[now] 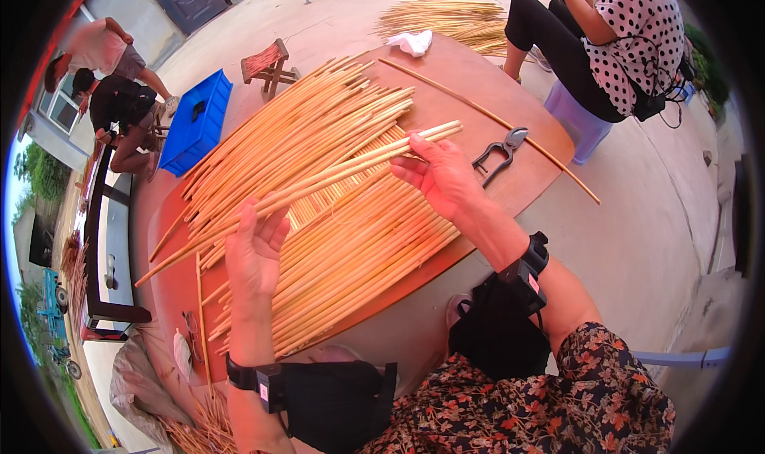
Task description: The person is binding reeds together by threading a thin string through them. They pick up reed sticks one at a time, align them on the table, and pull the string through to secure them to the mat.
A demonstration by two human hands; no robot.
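Above the table, a few long, pale wooden rods (343,170) stretch between my hands, tilted up to the right. My left hand (257,247) is closed around them toward their lower left end. Near the upper right end, my right hand (437,174) pinches them between thumb and fingers. Beneath lie many similar rods: a far bundle (291,131) and a near layer (362,255), side by side on the reddish table (534,163). To the right of my right hand rest grey pruning shears (500,156) with dark handles. A single rod (494,118) lies beyond them.
A blue plastic crate (197,123) and a wooden folding stool (267,65) stand past the table's far left. White cloth (411,43) lies at the far edge, before more rods (446,20). One person (629,40) sits at right; others are at far left.
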